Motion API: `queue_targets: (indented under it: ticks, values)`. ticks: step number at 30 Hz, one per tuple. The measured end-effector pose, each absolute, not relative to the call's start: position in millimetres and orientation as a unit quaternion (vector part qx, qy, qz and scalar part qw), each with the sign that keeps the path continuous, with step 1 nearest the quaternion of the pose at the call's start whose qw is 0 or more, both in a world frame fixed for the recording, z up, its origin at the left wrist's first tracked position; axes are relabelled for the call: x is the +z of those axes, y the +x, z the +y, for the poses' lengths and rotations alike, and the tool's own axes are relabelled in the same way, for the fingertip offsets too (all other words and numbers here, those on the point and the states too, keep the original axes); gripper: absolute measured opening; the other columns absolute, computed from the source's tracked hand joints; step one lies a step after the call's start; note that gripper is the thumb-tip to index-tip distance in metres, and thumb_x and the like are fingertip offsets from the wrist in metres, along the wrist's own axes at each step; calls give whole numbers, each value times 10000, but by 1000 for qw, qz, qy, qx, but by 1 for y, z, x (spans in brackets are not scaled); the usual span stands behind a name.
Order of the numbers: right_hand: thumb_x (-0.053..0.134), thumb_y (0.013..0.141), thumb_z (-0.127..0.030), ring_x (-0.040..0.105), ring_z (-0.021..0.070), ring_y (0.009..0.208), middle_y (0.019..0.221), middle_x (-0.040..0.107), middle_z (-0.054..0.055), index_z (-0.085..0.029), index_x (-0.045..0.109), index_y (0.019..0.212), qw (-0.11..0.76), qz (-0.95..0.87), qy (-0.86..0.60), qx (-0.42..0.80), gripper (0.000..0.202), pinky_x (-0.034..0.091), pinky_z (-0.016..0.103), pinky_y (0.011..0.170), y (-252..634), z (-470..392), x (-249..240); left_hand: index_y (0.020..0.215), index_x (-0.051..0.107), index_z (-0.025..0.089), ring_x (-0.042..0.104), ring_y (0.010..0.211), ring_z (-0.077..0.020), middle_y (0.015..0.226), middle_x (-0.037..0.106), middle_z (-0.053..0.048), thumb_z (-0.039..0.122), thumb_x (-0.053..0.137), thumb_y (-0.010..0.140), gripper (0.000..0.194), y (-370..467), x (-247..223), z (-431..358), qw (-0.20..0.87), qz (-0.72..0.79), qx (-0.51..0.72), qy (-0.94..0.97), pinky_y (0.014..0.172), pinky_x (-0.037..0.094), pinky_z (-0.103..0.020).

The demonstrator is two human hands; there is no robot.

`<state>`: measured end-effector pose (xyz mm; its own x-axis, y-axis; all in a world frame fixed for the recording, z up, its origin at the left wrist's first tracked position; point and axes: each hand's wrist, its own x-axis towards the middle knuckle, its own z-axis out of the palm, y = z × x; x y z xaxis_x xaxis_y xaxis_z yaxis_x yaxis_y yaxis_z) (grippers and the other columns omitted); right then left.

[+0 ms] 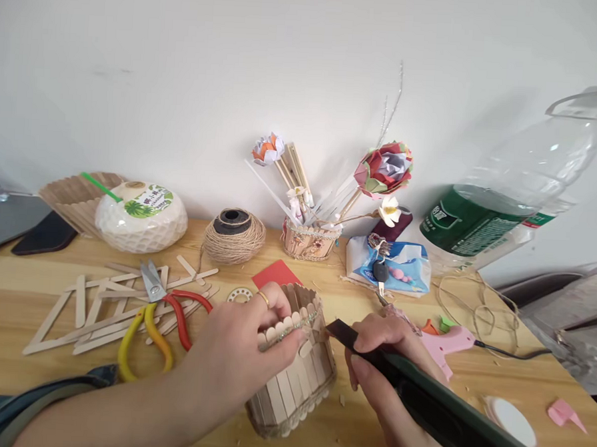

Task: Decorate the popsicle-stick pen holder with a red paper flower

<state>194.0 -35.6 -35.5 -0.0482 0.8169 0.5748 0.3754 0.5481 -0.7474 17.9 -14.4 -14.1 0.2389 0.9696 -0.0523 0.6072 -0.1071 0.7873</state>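
Dark tool [437,395] beside stick basket [292,386], rim pinched in left grip [245,341].

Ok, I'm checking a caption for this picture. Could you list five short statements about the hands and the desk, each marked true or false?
1. The left hand holds the basket at its rim. True.
2. The straw in the coconut is red. False: the straw is green.
3. The right hand holds a dark tool. True.
4. The glue gun is in the left hand. False: the glue gun lies on the desk.
5. The twine stands between the coconut and the flower pot. True.
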Motion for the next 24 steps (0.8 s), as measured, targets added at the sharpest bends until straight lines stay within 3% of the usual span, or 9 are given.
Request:
queue_targets:
  ticks: [4,10,16,24]
  values:
    - [484,799,-116,395,75,416,539,454,-79,-241,478,754,562,-700,-409,166,134,320,169,396,186,-32,-32,696,417,232,460,479,-127,507,545,66,346,495,761,153,16,-16,-11,378,551,274,692,472,300,-219]
    - [521,746,-35,492,76,438,596,560,-52,-241,520,778,485,-749,-421,163,208,404,160,414,185,-31,-23,710,421,235,506,512,-149,557,606,34,366,477,771,155,12,-20,-8,384,551,272,689,475,335,-230]
    - [517,761,-89,405,72,363,518,485,-61,-235,533,761,560,-714,-410,90,147,305,171,328,178,-29,-39,702,412,235,442,457,-135,511,527,46,346,461,760,135,13,-20,-12,364,547,273,703,436,303,-219]
    - [518,769,-101,533,98,459,580,557,-44,-244,518,784,519,-735,-432,64,144,390,194,395,176,-36,-35,720,412,237,477,455,-140,508,536,50,344,452,779,129,15,-23,-13,353,544,297,701,438,331,-222]
